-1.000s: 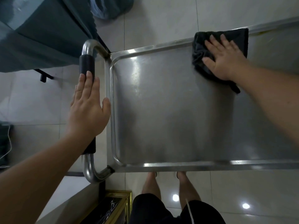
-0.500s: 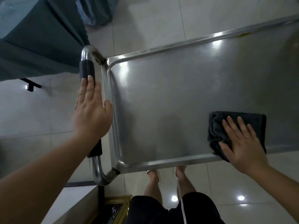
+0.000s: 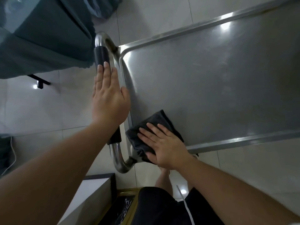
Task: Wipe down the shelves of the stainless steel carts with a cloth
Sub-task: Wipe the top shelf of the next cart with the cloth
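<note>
The soft, limp dark cloth (image 3: 146,127) needs the flat-fingered right hand (image 3: 164,148) pressing it at the cart shelf's (image 3: 211,82) near-left corner, while the left hand (image 3: 108,98) rests flat on the handle (image 3: 102,57).

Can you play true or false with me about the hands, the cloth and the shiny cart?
1. The right hand presses flat on the dark cloth. True.
2. The cloth lies in the middle of the cart shelf. False: it sits at the near corner, by the handle.
3. The left hand rests with straight fingers on the handle's black grip. True.
4. The cloth is white. False: it is dark grey.
5. The left hand holds a spray bottle. False: it holds nothing.
</note>
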Demonstrator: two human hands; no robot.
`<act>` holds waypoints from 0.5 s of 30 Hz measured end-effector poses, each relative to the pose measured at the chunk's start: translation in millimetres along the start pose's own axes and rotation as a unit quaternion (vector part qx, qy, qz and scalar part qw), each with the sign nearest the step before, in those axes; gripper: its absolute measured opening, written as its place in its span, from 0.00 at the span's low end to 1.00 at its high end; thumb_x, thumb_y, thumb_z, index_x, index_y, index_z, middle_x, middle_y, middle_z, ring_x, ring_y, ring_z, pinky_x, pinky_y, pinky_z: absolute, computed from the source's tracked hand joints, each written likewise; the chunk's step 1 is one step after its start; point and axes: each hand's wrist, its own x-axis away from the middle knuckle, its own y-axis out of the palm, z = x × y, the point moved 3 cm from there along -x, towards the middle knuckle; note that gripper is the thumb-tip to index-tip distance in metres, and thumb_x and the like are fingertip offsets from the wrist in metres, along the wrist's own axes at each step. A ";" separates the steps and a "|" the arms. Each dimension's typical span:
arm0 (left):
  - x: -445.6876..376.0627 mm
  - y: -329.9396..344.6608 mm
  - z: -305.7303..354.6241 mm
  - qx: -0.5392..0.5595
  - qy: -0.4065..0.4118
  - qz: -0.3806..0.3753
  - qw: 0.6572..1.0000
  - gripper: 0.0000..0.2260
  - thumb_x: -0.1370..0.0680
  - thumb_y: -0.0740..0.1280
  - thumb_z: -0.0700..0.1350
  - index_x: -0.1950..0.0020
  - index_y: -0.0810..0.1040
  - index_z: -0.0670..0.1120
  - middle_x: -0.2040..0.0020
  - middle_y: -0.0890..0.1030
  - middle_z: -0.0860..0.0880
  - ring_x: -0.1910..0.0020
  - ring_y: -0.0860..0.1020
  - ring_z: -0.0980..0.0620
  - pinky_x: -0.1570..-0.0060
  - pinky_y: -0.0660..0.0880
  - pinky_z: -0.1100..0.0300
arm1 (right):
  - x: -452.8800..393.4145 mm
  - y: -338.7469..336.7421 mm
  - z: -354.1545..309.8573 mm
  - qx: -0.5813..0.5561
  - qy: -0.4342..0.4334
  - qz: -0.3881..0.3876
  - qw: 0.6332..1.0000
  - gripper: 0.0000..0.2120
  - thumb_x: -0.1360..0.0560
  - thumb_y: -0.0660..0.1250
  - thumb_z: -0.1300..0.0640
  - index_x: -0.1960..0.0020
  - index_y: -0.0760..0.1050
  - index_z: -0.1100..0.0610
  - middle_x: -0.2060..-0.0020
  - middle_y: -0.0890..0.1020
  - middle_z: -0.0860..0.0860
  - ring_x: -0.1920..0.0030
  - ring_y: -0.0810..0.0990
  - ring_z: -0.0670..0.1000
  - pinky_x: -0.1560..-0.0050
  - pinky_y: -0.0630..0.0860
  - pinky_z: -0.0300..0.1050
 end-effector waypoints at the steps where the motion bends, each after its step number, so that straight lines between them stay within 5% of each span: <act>1: 0.3 -0.4 -0.8 0.002 0.003 -0.003 1.000 0.30 0.15 0.49 0.55 0.13 0.49 0.48 0.13 0.44 0.51 0.16 0.38 0.57 0.19 0.38 0.55 | 12.5 -5.5 18.6 0.003 0.008 0.010 1.000 0.35 0.19 0.56 0.37 0.16 0.55 0.48 0.16 0.55 0.45 0.16 0.46 0.50 0.18 0.49 0.57; 6: 1.5 -5.3 3.8 0.010 0.003 -0.008 1.000 0.30 0.15 0.48 0.55 0.13 0.50 0.47 0.13 0.45 0.50 0.15 0.39 0.55 0.19 0.38 0.55 | 99.2 -43.7 144.3 0.029 0.166 0.032 0.985 0.36 0.22 0.57 0.39 0.16 0.56 0.47 0.17 0.60 0.48 0.17 0.55 0.54 0.18 0.52 0.58; 9: 2.0 -8.8 7.6 0.015 0.000 -0.014 1.000 0.30 0.15 0.48 0.54 0.13 0.51 0.46 0.13 0.45 0.49 0.15 0.40 0.54 0.18 0.39 0.54 | 134.7 -55.9 189.0 0.008 0.349 0.054 0.936 0.34 0.18 0.50 0.38 0.16 0.55 0.51 0.17 0.59 0.52 0.17 0.54 0.58 0.19 0.51 0.61; 12: 2.5 -10.8 8.7 0.016 -0.004 -0.011 1.000 0.30 0.15 0.49 0.52 0.13 0.49 0.46 0.13 0.45 0.49 0.15 0.40 0.54 0.18 0.38 0.54 | 114.3 -45.2 155.5 0.009 0.478 0.084 0.874 0.35 0.17 0.46 0.38 0.16 0.52 0.56 0.16 0.56 0.55 0.17 0.51 0.60 0.19 0.51 0.64; 15: 3.4 -10.6 8.5 0.020 -0.002 -0.013 1.000 0.30 0.14 0.49 0.52 0.13 0.48 0.46 0.13 0.44 0.49 0.15 0.39 0.54 0.20 0.36 0.57 | 62.4 -22.1 65.9 0.003 0.404 0.098 0.910 0.36 0.18 0.54 0.41 0.16 0.56 0.58 0.17 0.58 0.58 0.18 0.54 0.63 0.20 0.52 0.65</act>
